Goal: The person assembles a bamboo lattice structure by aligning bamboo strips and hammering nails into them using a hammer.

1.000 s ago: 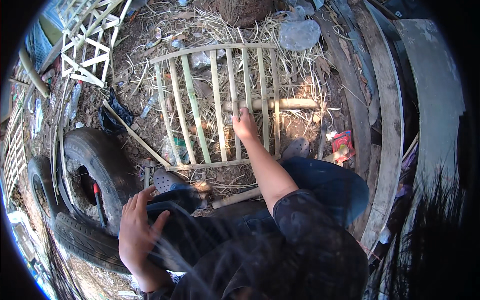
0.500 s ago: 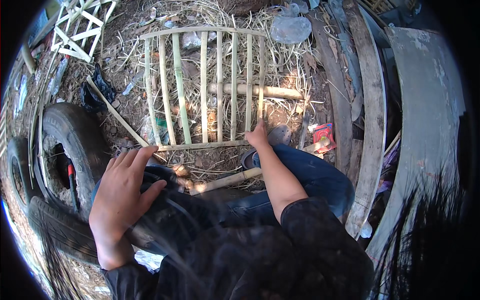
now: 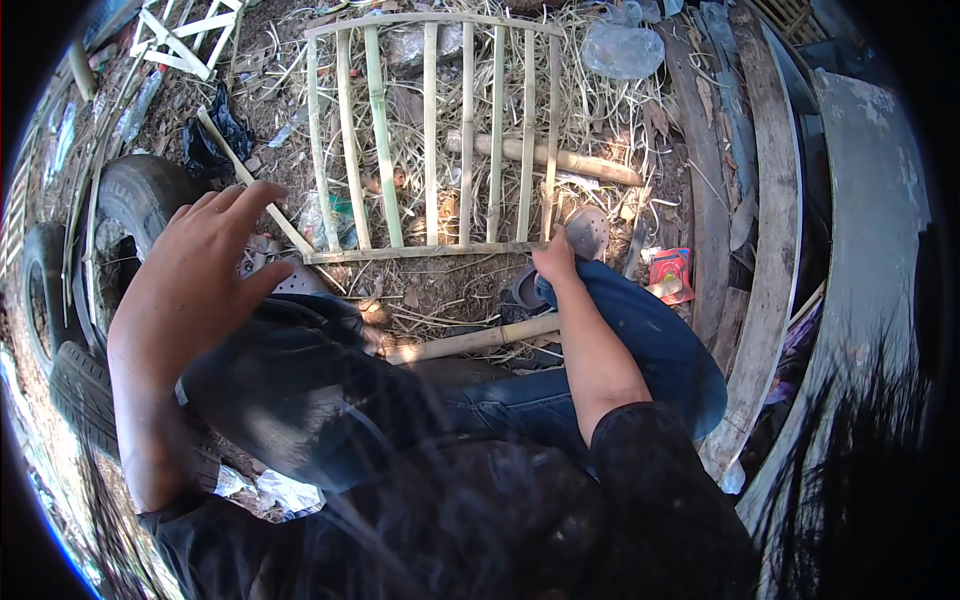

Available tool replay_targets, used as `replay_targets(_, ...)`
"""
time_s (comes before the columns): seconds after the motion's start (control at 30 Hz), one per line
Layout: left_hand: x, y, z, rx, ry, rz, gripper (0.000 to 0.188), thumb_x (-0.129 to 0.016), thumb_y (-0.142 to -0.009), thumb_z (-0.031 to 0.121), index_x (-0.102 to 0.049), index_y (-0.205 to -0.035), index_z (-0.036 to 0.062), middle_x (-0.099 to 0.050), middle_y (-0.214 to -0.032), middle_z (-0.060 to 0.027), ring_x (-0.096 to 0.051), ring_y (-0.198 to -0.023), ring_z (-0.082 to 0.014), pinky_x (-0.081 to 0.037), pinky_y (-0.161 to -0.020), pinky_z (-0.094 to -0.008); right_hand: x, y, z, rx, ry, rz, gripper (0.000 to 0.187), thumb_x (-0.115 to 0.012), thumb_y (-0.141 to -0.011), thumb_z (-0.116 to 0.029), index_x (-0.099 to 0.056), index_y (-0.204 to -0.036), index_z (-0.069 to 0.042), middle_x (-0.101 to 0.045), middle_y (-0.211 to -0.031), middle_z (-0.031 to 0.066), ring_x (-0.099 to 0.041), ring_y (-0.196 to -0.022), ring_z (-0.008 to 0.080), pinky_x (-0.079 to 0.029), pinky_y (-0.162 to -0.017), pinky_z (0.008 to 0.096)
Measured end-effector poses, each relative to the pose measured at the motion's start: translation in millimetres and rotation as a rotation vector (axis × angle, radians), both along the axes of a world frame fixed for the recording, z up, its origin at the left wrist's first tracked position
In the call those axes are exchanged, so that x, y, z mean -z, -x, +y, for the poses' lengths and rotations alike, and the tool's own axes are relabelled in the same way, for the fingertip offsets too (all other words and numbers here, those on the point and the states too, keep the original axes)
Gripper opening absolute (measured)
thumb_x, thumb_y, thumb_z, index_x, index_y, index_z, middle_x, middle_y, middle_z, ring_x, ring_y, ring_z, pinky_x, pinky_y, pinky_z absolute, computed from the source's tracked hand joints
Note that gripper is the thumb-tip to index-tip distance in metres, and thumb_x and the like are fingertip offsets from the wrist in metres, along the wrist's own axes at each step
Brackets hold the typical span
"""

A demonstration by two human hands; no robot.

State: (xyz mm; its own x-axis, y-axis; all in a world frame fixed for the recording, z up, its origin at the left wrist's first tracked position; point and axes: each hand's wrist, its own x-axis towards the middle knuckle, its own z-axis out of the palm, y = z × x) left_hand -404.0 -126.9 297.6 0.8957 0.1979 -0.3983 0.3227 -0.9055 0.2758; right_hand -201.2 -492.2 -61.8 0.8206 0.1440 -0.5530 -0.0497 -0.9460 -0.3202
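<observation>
A bamboo lattice frame of pale upright slats joined by two crossbars lies flat on straw-strewn ground at the far centre. The slats fan slightly outward toward the far end, one greener than the others.

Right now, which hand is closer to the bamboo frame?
Right. The right hand touches the bamboo frame at its near right corner; the left hand hangs open, off its near left corner.
</observation>
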Motion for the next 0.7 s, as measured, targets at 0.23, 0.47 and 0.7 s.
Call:
replay_targets(0.23,-7,2,1,-0.037,0.006,0.051,0.055,-0.071,-0.081,0.017,-0.048,-0.130,0.0080,-0.059,-0.116,-0.0165,-0.054,-0.113,-0.0356,-0.043,-0.097,-0.0425,-8,-15,13,-0.243,0.015,0.018,0.069,-0.066,-0.078,-0.013,-0.038,-0.141,-0.006,-0.043,-0.143,0.0202,-0.046,-0.129,0.0358,-0.043,-0.104,0.0431)
replay_targets(0.47,-20,3,-23,-0.037,0.024,0.038,0.053,-0.071,-0.080,0.020,-0.051,-0.126,0.0057,-0.059,-0.106,-0.0150,-0.055,-0.105,-0.0338,-0.042,-0.094,-0.0425,-9,-2,33,-0.433,0.105,0.042,0.086,-0.069,-0.078,-0.011,-0.022,-0.149,-0.009,-0.041,-0.141,0.0179,-0.058,-0.112,0.0394,-0.049,-0.094,0.0472)
replay_targets(0.7,-25,9,-53,-0.087,0.036,0.083,0.056,-0.073,-0.078,0.023,-0.051,-0.127,0.0055,-0.060,-0.107,-0.0124,-0.056,-0.106,-0.0314,-0.041,-0.094,-0.0401,6,-3,36,-0.320,0.055,0.064,0.047,-0.074,-0.078,-0.026,-0.060,-0.121,-0.013,-0.051,-0.124,0.0163,-0.061,-0.105,0.0366,-0.051,-0.089,0.0457)
